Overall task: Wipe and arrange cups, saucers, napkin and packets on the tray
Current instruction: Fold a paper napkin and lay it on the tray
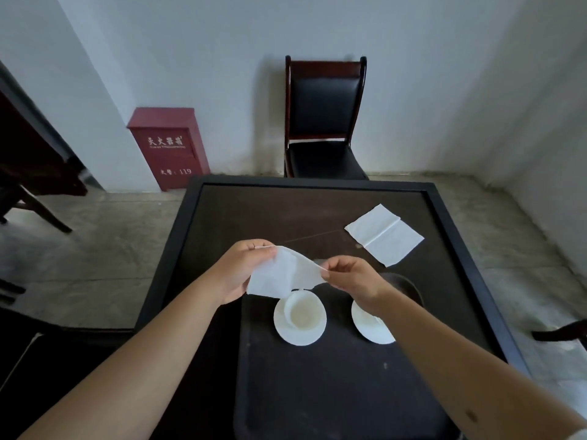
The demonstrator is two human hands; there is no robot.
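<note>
Your left hand (241,268) and right hand (351,276) each pinch an end of a white napkin (281,276), stretched above the dark tray (317,376), where a cup (301,309) sits on one saucer (300,322) while your right wrist hides most of the other saucer (371,325), perhaps another cup too.
</note>
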